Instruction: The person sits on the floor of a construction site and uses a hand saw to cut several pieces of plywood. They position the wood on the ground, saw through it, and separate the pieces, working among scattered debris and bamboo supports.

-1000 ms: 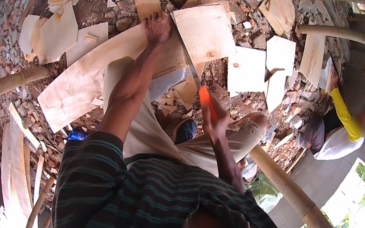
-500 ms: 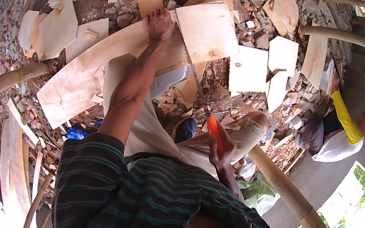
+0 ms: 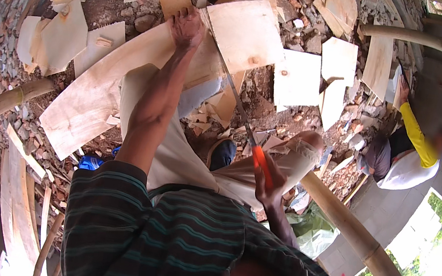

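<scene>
My right hand [image 3: 271, 184] is closed round the orange handle of a handsaw [image 3: 233, 91], in front of my bent right knee. The long thin blade slants away to the upper left, lying along the line between two pale pieces of plywood. On the left is a long plywood sheet [image 3: 100, 86] with a curved edge, lying across my left thigh. My left hand [image 3: 187, 29] bears down on this sheet beside the blade's far end, fingers bent at its far edge. Right of the blade lies a squarish plywood panel [image 3: 247, 36]. Whether blade and wood touch is hard to tell.
Plywood offcuts [image 3: 298, 80] and broken bricks [image 3: 144, 22] cover the ground. Bamboo poles [image 3: 346, 219] slant in at both sides. At the right, another person [image 3: 417, 147] with a yellow sleeve holds a pale board. Blue cloth [image 3: 91, 162] lies by my left elbow.
My right hand and the saw handle have come slightly back toward my body. My left hand stays on the sheet. The whole view has shifted a little.
</scene>
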### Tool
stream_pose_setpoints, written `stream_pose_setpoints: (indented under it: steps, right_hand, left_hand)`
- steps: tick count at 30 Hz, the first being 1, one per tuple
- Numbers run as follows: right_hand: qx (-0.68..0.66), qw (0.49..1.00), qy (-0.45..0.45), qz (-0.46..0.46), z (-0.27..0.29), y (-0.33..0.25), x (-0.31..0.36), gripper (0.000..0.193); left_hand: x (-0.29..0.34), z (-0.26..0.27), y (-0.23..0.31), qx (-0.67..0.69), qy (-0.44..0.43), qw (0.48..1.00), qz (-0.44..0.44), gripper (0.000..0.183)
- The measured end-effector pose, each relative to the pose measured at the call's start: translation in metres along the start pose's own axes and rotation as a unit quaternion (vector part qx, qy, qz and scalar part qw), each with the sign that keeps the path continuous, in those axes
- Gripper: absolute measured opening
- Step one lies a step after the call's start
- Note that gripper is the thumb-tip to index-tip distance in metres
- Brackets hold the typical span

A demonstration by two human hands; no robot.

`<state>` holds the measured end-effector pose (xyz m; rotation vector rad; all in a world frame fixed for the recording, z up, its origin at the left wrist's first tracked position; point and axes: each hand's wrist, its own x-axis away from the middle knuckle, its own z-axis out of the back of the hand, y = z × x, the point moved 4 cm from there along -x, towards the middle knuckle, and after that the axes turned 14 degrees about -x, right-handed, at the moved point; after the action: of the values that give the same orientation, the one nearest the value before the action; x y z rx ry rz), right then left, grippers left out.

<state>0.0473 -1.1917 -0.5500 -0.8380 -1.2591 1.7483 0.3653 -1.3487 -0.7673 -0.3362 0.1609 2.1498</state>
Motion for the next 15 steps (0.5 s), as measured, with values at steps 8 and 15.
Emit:
stream_pose_setpoints:
  steps: [8, 15]
  right_hand:
    - [0.009, 0.994, 0.006, -0.112, -0.030, 0.054, -0.037, 0.037]
    - [0.030, 0.999, 0.000, -0.039, -0.021, 0.055, -0.011, 0.037]
  left_hand:
    - [-0.004, -0.001, -0.002, 0.030, 0.013, 0.999, 0.002, 0.028]
    - [-0.002, 0.004, -0.001, 0.031, 0.005, 1.000, 0.003, 0.024]
